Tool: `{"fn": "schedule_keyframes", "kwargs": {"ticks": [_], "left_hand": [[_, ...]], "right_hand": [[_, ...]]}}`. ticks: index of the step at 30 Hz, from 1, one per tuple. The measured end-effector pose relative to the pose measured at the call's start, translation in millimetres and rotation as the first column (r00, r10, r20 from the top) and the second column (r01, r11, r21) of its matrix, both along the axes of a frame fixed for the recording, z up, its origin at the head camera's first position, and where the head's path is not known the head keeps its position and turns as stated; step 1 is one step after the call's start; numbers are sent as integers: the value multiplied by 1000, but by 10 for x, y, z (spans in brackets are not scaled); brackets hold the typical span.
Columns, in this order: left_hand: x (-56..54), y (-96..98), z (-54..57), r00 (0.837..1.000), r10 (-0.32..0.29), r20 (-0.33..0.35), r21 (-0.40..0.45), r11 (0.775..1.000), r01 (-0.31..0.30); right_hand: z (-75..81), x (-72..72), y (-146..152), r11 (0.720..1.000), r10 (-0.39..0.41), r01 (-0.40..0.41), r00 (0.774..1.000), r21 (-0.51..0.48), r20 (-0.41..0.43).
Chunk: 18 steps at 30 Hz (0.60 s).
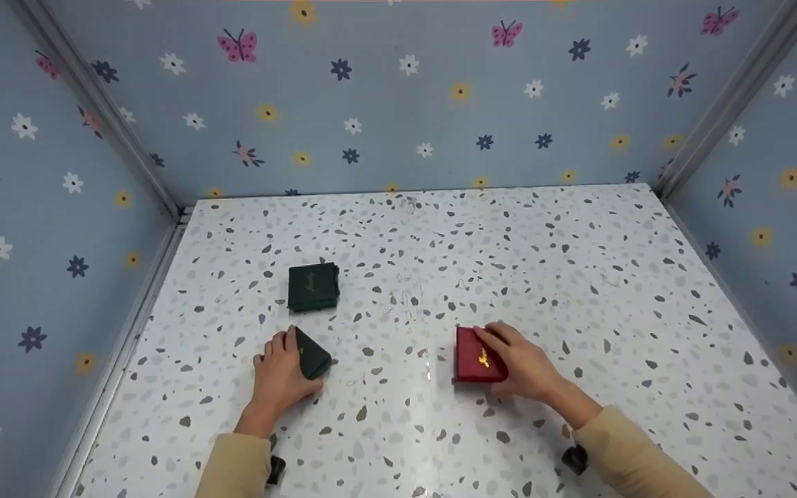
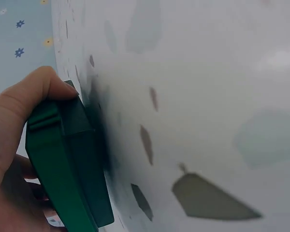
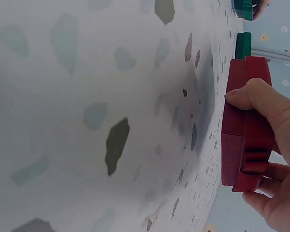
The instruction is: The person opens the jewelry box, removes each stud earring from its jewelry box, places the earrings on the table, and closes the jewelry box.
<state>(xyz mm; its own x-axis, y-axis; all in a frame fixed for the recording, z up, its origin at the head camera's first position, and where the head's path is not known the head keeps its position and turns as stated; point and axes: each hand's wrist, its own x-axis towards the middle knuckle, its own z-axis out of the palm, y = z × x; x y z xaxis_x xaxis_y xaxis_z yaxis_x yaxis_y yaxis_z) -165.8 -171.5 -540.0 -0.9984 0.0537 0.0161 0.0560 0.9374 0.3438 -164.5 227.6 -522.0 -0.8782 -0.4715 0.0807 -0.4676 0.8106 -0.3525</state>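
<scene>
My left hand (image 1: pixel 279 370) grips a small dark green box (image 1: pixel 313 356) from its left side, thumb on the near edge and fingers along the far one. In the left wrist view that green box (image 2: pixel 70 159) shows a lid line along its side, and it is close over the tabletop. With my right hand (image 1: pixel 526 363) I hold a red box (image 1: pixel 473 356) with gold lettering on its top. The right wrist view shows the thumb and fingers on opposite edges of the red box (image 3: pixel 246 125), which stays shut.
A second dark green box (image 1: pixel 313 286) lies farther back on the speckled white tabletop (image 1: pixel 412 256), beyond my left hand. Blue patterned panels (image 1: pixel 398 104) stand at the back and both sides. Black pieces (image 1: pixel 575 458) sit by each sleeve.
</scene>
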Motion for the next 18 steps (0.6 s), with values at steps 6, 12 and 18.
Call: {"fn": "schedule_keyframes", "kwargs": {"ticks": [6,12,18], "left_hand": [[12,166,38,999,-38,34,20,999,37],[33,350,67,994,-101,39,22,995,100],[38,528,91,984,-175,45,19,985,174]], "right_hand": [[-17,-20,86,1000,-16,16,1000,-3,-8],[-18,-45,150,999,-38,38,999,-4,0],[-17,-79,220,996,-87,87,996,-13,31]]}}
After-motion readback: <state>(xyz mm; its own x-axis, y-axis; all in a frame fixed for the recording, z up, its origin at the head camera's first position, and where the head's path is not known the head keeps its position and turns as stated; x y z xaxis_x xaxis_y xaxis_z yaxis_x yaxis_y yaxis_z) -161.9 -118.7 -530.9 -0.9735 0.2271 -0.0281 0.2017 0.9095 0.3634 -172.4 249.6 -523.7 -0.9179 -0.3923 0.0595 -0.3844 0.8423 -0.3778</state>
